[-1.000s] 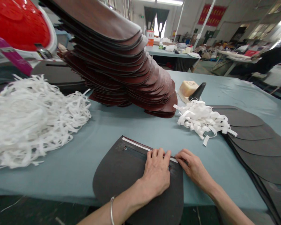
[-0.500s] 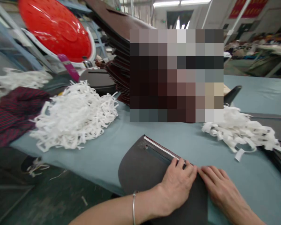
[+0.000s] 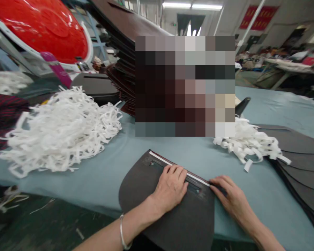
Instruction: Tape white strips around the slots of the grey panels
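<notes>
A dark grey panel point(image 3: 172, 219) with a rounded left side lies on the blue-green table cover. A white strip point(image 3: 199, 180) runs along its dark red far edge, beside a narrow slot. My left hand point(image 3: 171, 184) rests over that edge, fingers close together and flat across the strip and slot. At the far right corner, my right hand point(image 3: 231, 195) pinches the panel's edge by the strip's end between thumb and fingers. The fingers partly hide the corner. A silver bangle point(image 3: 122, 232) is on my left wrist.
Piles of white strips point(image 3: 62, 130) lie left and right point(image 3: 248, 139). A tall stack of brown panels point(image 3: 120, 69) stands behind, partly blurred out. More grey panels point(image 3: 300, 143) lie at right. A red object point(image 3: 49, 28) with a white rim stands back left.
My left hand has slid left along the strip, uncovering the slot's right end. My right hand now pinches the corner. The view has shifted to the right.
</notes>
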Action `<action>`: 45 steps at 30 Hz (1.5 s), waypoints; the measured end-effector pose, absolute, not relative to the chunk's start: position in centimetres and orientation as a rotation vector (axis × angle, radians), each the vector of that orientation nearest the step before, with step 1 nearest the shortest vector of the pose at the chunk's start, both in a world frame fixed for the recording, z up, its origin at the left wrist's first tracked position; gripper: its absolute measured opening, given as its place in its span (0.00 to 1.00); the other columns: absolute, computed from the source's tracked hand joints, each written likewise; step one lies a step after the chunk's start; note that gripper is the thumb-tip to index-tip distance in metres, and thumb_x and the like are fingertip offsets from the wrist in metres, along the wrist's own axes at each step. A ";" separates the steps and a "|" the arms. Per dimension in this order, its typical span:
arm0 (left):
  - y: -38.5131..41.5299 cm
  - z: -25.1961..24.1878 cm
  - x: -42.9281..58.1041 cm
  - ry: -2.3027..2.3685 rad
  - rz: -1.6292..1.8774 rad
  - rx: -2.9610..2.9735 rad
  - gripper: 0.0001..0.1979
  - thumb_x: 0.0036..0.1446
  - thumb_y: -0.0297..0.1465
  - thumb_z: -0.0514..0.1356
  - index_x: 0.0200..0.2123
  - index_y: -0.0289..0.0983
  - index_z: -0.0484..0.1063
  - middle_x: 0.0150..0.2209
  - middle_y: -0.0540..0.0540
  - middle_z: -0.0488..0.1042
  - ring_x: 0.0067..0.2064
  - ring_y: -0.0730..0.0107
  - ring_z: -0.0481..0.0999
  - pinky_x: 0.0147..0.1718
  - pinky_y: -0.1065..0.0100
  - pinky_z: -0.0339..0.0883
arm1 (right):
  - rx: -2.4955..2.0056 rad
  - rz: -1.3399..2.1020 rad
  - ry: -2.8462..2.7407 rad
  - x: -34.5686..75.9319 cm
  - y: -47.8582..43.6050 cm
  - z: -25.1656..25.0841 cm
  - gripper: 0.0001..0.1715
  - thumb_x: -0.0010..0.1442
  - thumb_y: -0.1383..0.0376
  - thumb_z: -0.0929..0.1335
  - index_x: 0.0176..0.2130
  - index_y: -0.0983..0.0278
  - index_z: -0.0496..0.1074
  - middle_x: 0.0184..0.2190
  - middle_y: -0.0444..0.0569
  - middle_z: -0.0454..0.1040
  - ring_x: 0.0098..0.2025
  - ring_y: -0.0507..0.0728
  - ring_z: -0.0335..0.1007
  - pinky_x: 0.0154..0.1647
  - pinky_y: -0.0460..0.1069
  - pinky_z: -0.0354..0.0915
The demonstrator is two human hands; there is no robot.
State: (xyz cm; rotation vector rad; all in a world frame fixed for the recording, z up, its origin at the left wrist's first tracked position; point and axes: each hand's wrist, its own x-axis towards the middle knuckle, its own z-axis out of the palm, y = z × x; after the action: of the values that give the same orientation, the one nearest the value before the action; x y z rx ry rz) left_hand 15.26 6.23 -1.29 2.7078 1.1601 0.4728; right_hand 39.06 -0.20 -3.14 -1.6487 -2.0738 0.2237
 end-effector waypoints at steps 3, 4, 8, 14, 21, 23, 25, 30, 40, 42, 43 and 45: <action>6.2 -1.5 15.2 1.148 0.495 2.700 0.15 0.62 0.32 0.52 0.51 0.37 0.63 0.49 0.44 0.69 0.52 0.59 0.65 0.53 0.56 0.57 | -1.665 0.243 -2.090 38.8 0.2 -2.5 0.08 0.65 0.63 0.61 0.39 0.60 0.69 0.35 0.48 0.71 0.38 0.55 0.68 0.40 0.52 0.67; 6.1 -1.6 15.2 1.144 0.496 2.701 0.15 0.62 0.32 0.52 0.51 0.37 0.64 0.49 0.44 0.69 0.52 0.59 0.65 0.53 0.55 0.57 | -1.666 0.225 -2.100 38.7 0.3 -2.4 0.08 0.65 0.63 0.61 0.40 0.60 0.70 0.35 0.48 0.71 0.38 0.55 0.68 0.39 0.52 0.67; 6.0 -1.6 15.4 1.150 0.477 2.710 0.15 0.62 0.32 0.51 0.52 0.37 0.64 0.50 0.43 0.68 0.53 0.58 0.65 0.53 0.54 0.57 | -1.655 0.120 -2.210 38.3 0.5 -2.1 0.11 0.66 0.65 0.59 0.40 0.61 0.70 0.33 0.49 0.70 0.37 0.55 0.67 0.38 0.51 0.65; 6.1 -1.8 15.3 1.139 0.456 2.716 0.16 0.63 0.31 0.50 0.54 0.39 0.62 0.51 0.44 0.68 0.53 0.58 0.64 0.53 0.54 0.57 | -1.759 -0.042 -2.187 37.6 0.7 -2.3 0.11 0.65 0.66 0.60 0.32 0.62 0.67 0.29 0.46 0.66 0.31 0.53 0.62 0.34 0.49 0.59; 6.1 -1.7 15.3 1.134 0.443 2.743 0.16 0.63 0.31 0.50 0.54 0.38 0.63 0.51 0.44 0.68 0.53 0.59 0.64 0.53 0.55 0.57 | -1.713 0.207 -2.178 37.1 1.5 -2.1 0.05 0.64 0.65 0.61 0.37 0.61 0.66 0.34 0.47 0.68 0.37 0.55 0.64 0.38 0.50 0.61; 6.1 -1.6 15.3 1.139 0.437 2.747 0.16 0.63 0.31 0.49 0.53 0.38 0.63 0.50 0.44 0.68 0.52 0.59 0.64 0.53 0.55 0.57 | -1.668 0.188 -2.242 36.8 1.8 -2.0 0.07 0.65 0.65 0.60 0.37 0.61 0.67 0.34 0.48 0.68 0.38 0.55 0.64 0.39 0.51 0.61; 6.1 -1.6 15.3 1.141 0.436 2.747 0.16 0.63 0.32 0.49 0.53 0.38 0.63 0.50 0.44 0.68 0.52 0.59 0.64 0.53 0.55 0.57 | -1.675 0.147 -2.230 36.6 2.0 -2.1 0.10 0.66 0.65 0.59 0.34 0.62 0.67 0.32 0.48 0.68 0.37 0.55 0.64 0.39 0.51 0.61; 6.0 -1.5 15.4 1.163 0.451 2.743 0.16 0.62 0.32 0.51 0.53 0.38 0.63 0.49 0.44 0.68 0.52 0.59 0.64 0.52 0.55 0.58 | -1.678 0.167 -2.126 36.7 1.8 -2.6 0.10 0.66 0.66 0.59 0.35 0.62 0.66 0.32 0.48 0.68 0.35 0.54 0.64 0.37 0.50 0.63; 6.0 -1.5 15.6 1.182 0.453 2.766 0.15 0.62 0.32 0.50 0.52 0.38 0.64 0.49 0.44 0.69 0.51 0.59 0.65 0.51 0.55 0.58 | -1.569 -0.130 -2.381 34.5 1.1 -3.0 0.20 0.62 0.74 0.58 0.52 0.68 0.65 0.44 0.57 0.69 0.44 0.61 0.63 0.42 0.56 0.66; 6.0 -1.5 15.5 1.194 0.454 2.766 0.15 0.62 0.32 0.51 0.52 0.38 0.64 0.49 0.44 0.69 0.51 0.60 0.65 0.51 0.56 0.58 | -1.572 -0.234 -2.424 34.5 0.6 -3.0 0.20 0.62 0.74 0.58 0.52 0.70 0.65 0.43 0.58 0.69 0.44 0.62 0.63 0.43 0.57 0.67; 6.0 -1.4 15.4 1.203 0.451 2.765 0.15 0.62 0.32 0.52 0.52 0.38 0.64 0.48 0.44 0.69 0.51 0.60 0.65 0.51 0.56 0.58 | -1.560 -0.282 -2.444 34.6 0.3 -3.0 0.20 0.62 0.74 0.58 0.52 0.71 0.65 0.43 0.59 0.69 0.44 0.62 0.63 0.43 0.57 0.67; 6.0 -1.2 15.3 1.216 0.444 2.757 0.15 0.61 0.33 0.52 0.52 0.38 0.64 0.48 0.44 0.69 0.50 0.61 0.65 0.51 0.57 0.58 | -1.513 -0.378 -2.453 35.0 -0.3 -3.2 0.19 0.61 0.75 0.57 0.51 0.70 0.66 0.43 0.60 0.69 0.44 0.63 0.63 0.43 0.57 0.67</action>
State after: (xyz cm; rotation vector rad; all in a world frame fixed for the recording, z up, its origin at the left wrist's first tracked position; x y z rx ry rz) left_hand 15.29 5.96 -1.20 2.7573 1.2158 0.4441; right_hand 35.04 -0.28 -3.23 -1.5133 -2.4526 -0.3782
